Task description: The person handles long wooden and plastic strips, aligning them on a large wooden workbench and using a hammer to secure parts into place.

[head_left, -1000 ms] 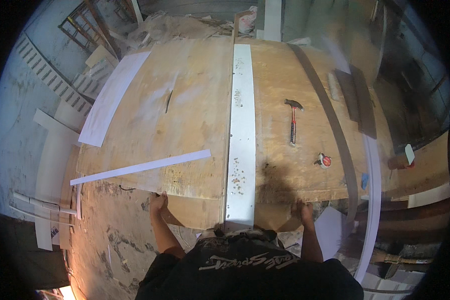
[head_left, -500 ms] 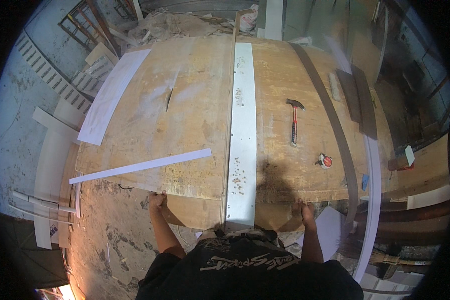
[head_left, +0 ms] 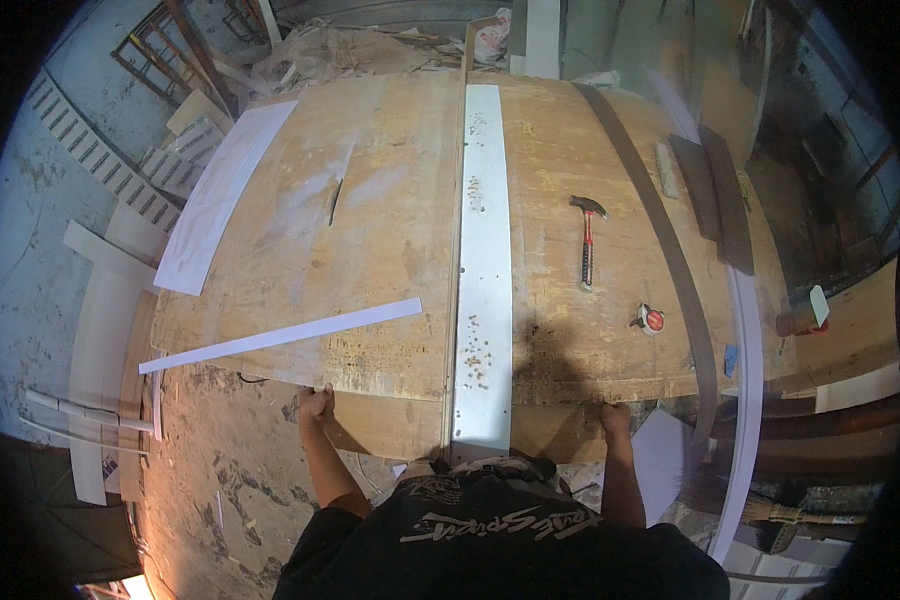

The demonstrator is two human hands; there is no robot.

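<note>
Gripping the wooden tabletop [head_left: 390,230] by its near edge, both hands [head_left: 316,402] have fingertips hidden from view.

A head-worn fisheye camera looks down over the wearer's black shirt [head_left: 510,560], facing across the wide tabletop [head_left: 390,240].

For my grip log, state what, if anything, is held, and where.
Left hand and right hand are at the near edge of the table; whether they grip it cannot be told.
</note>
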